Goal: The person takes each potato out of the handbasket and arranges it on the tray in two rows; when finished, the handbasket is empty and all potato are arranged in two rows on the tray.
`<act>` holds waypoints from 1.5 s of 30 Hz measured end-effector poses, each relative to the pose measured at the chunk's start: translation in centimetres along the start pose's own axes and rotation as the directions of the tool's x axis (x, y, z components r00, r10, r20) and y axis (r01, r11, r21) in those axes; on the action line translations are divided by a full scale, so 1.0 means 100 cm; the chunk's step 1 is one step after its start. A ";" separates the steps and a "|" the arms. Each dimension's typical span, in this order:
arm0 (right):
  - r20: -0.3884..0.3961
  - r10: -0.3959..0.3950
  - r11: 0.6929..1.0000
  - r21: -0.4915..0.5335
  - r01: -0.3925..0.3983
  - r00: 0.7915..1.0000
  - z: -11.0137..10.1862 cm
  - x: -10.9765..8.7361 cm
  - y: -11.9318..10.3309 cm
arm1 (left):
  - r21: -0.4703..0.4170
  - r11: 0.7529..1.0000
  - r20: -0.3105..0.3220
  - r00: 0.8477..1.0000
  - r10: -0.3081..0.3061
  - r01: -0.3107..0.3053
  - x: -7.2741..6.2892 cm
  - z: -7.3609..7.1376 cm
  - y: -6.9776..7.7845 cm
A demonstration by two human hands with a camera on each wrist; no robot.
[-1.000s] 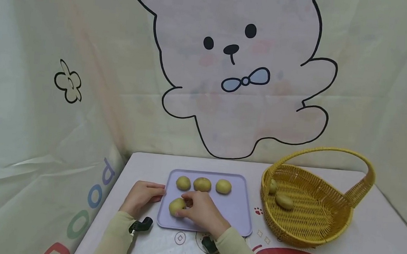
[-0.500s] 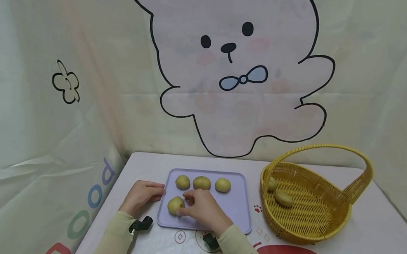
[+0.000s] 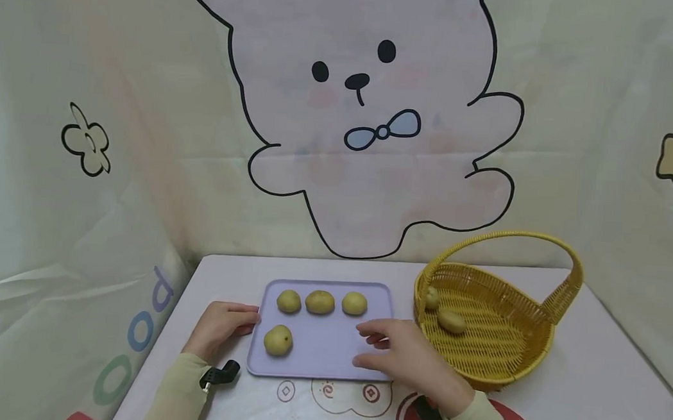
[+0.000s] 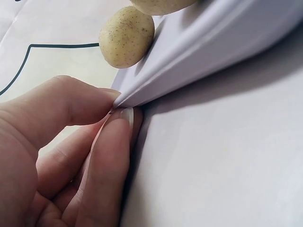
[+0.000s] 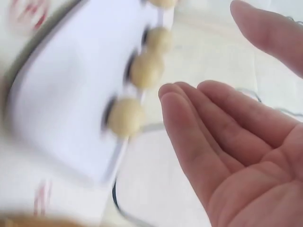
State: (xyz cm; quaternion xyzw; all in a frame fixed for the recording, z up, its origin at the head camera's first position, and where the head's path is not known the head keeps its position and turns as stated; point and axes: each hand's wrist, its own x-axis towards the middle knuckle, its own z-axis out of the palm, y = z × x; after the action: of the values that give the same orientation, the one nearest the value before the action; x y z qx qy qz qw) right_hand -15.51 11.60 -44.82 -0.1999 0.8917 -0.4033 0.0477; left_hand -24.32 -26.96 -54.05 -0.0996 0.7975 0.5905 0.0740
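Note:
A lavender tray (image 3: pixel 327 357) lies on the table with a back row of three potatoes, the middle potato (image 3: pixel 320 302) among them. One more potato (image 3: pixel 278 341) sits alone at its front left. My left hand (image 3: pixel 219 326) pinches the tray's left rim between thumb and fingers, as the left wrist view shows close up. Over the tray's right side hovers my right hand (image 3: pixel 405 355), thumb and fingers spread apart and holding nothing. In the right wrist view the fingers (image 5: pixel 189 137) are loosely extended, with the tray and its potatoes blurred beyond them.
A yellow wicker basket (image 3: pixel 495 361) with a tall handle stands right of the tray, close behind my right hand. Two potatoes lie inside, one potato (image 3: pixel 452 321) near its left wall. A printed fabric wall (image 3: pixel 372 193) rises behind the table.
My right hand has let go of the front-left potato and moved right, toward the basket. The left hand stays at the tray's rim. The head view has swung slightly right.

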 end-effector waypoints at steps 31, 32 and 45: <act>0.030 0.310 0.924 -0.245 -0.294 0.950 -0.154 -0.017 0.109 | -0.036 0.999 -0.013 1.000 0.008 -0.008 -0.001 0.002 -0.001; 0.039 0.318 0.924 -0.236 -0.301 0.947 -0.154 -0.014 0.111 | -0.036 0.999 -0.012 1.000 0.007 -0.007 -0.001 0.002 -0.001; 0.112 0.310 0.938 -0.200 -0.284 0.944 -0.149 0.005 0.131 | -0.032 0.999 -0.039 0.999 -0.006 0.005 -0.001 0.003 -0.001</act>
State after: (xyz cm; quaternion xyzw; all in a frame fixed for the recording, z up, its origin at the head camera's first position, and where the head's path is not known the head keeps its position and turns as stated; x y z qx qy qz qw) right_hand -23.79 29.65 -44.49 -0.0944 0.9389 -0.2937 0.1527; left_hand -24.22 -26.70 -54.23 -0.1143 0.7889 0.6009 0.0586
